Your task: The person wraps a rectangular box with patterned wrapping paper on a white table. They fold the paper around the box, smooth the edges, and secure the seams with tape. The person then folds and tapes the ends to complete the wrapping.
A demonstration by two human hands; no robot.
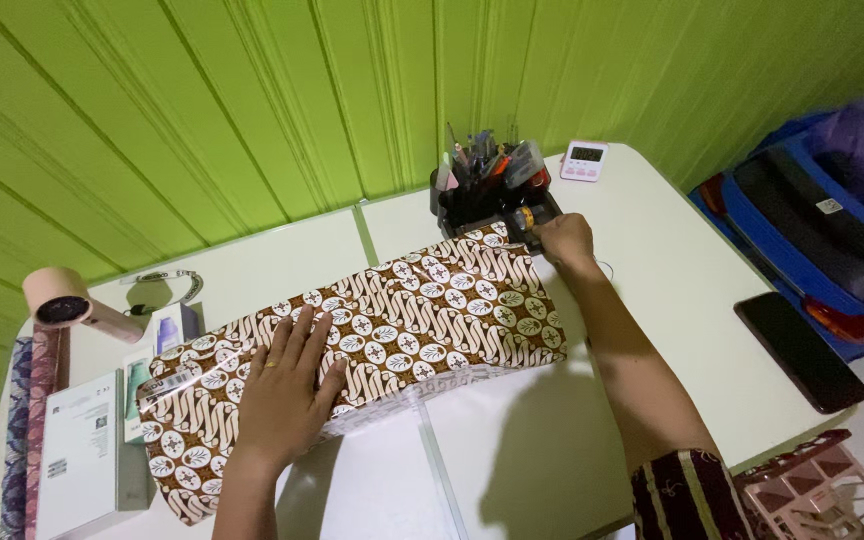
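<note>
While your left hand [287, 395] lies spread flat on the patterned wrapping paper [372, 340] covering the white table [652, 260], your right hand [564, 240] pinches a small yellow item [526, 218] beside the black organizer [487, 195].

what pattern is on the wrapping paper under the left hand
Brown and white batik-style ovals and wavy stripes on the wrapping paper, clearest in the head view.

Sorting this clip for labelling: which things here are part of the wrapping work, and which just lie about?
In use:
left hand flat on the patterned wrapping paper
right hand at the black desk organiser

Lying about:
pink timer
black phone
pink hair dryer
white box
</note>
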